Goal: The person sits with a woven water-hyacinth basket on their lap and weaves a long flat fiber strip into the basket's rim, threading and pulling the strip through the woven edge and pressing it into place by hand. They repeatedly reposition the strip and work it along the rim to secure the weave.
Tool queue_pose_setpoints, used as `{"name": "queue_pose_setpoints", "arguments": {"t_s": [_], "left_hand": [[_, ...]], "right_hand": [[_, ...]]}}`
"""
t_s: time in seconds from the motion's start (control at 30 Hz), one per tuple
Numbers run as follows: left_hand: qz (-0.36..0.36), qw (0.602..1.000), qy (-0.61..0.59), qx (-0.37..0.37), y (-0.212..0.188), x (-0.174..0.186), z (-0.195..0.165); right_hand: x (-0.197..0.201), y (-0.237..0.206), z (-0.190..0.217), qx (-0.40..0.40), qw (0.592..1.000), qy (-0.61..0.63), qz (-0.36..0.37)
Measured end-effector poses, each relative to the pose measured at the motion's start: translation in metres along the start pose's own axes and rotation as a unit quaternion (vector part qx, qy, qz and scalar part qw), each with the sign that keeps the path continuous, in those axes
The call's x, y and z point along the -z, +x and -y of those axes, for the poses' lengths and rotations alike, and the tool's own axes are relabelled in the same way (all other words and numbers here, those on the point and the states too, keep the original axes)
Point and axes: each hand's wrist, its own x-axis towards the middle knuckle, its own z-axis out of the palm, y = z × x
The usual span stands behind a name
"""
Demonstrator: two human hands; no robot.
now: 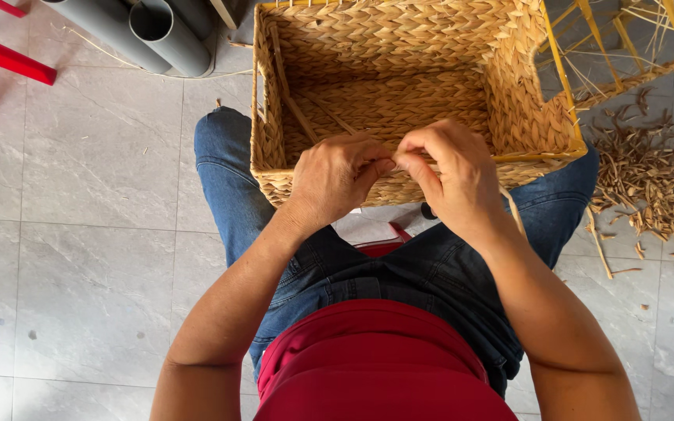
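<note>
A rectangular woven straw basket [509, 86] on a yellow wire frame rests on my knees, its open top facing me. My left hand [335, 175] and my right hand [446, 168] meet at the middle of the basket's near rim. Both pinch a pale straw strand [515, 210] at the rim; its loose end hangs down past my right wrist. Loose straw strips lie inside the basket [298, 113].
I sit in blue jeans over grey floor tiles [95, 195]. A pile of straw scraps [649, 183] lies on the floor at right, below a bare yellow wire frame [626, 39]. Grey pipes [157, 31] and red bars [5, 54] are at top left.
</note>
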Motion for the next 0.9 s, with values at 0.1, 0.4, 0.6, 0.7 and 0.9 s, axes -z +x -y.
{"name": "queue_pose_setpoints", "arguments": {"t_s": [0.1, 0.4, 0.6, 0.7, 0.9], "left_hand": [[0.021, 0.998, -0.013, 0.062, 0.002, -0.004, 0.000], [0.080, 0.981, 0.013, 0.176, 0.016, -0.005, -0.002], [0.038, 0.988, 0.006, 0.147, 0.010, -0.012, -0.007], [-0.006, 0.996, 0.008, 0.093, 0.002, -0.020, -0.010], [-0.063, 0.996, 0.035, -0.053, -0.008, -0.022, -0.005]], "right_hand": [[0.018, -0.006, 0.002, 0.011, 0.994, -0.102, 0.043], [0.073, -0.016, 0.014, -0.139, 0.983, -0.008, 0.118], [0.104, -0.010, -0.009, -0.240, 0.867, 0.324, 0.292], [0.103, -0.005, -0.018, -0.153, 0.807, 0.496, 0.283], [0.075, 0.013, -0.035, -0.050, 0.851, 0.499, 0.156]]}}
